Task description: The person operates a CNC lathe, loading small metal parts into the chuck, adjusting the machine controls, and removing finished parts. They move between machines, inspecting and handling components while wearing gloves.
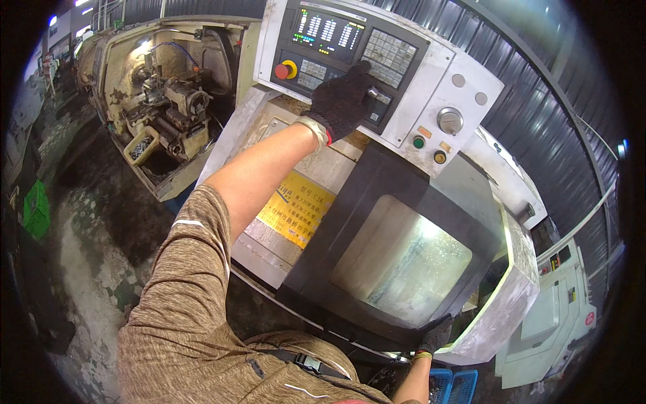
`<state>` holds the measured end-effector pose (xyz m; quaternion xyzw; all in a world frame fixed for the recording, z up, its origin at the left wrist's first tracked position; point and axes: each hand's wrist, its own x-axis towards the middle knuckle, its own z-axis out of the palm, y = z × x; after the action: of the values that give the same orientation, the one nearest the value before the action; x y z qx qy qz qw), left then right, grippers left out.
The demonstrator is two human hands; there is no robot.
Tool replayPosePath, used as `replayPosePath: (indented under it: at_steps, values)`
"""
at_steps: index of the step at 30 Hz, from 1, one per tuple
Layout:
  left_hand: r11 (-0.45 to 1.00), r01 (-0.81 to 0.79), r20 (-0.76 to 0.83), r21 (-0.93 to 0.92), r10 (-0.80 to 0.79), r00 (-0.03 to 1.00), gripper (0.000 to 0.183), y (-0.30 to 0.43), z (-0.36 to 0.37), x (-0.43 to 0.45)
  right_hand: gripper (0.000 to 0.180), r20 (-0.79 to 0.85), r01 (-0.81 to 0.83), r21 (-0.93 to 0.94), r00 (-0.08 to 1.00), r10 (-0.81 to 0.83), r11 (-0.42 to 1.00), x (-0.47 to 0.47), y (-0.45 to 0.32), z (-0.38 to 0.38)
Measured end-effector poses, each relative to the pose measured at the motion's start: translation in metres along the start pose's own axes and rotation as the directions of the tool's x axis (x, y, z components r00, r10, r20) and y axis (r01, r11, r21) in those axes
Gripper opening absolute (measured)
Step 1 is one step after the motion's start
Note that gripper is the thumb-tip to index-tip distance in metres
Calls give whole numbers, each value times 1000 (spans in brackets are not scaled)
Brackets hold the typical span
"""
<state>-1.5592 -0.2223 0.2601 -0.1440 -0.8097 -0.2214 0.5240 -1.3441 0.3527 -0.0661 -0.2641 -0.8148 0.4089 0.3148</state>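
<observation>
My left hand [343, 98], in a dark knit work glove over a pale one, reaches up to the control panel [328, 81] of a CNC lathe. One finger points at or touches the lower left edge of its keypad [389, 58]; contact is hard to tell. The lit screen [329, 30] is above the hand, and a red emergency stop button [282, 71] is left of it. My right hand [436, 333], gloved too, is low at the right, against the lower right edge of the dark sliding door [323, 262] with its window [401, 260]. Its fingers are partly hidden.
At the left stands an open lathe [176, 101] with a chip tray of metal shavings. Blue plastic baskets [462, 386] are on the floor below my right hand. A pale machine cabinet [550, 318] stands at the far right, and a green crate [36, 209] at the far left.
</observation>
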Motion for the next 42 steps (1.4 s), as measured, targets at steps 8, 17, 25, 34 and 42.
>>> replayPosePath:
  at_steps: [8, 17, 25, 34, 42]
  values:
    - [998, 1, -19, 70, 0, 1000, 33, -8, 7, 3, 76, -63, 84, -47, 994, -87, 995, -9, -8, 7]
    - [996, -22, -41, 90, 26, 999, 24, -1, 6, 7, 71, -62, 84, -57, 994, -88, 995, -7, -4, 7]
    - [990, -65, -72, 127, 75, 995, 26, -6, 8, 5, 68, 12, 9, -82, 1000, -8, 997, -7, -14, 1]
    - [995, -15, -36, 102, 19, 999, 25, 5, 0, 9, 71, -43, 98, -62, 994, -101, 993, -11, -17, 3]
    - [995, -27, -31, 91, 30, 999, 22, 5, 1, 12, 72, -39, 109, -92, 993, -113, 990, -6, -6, 1]
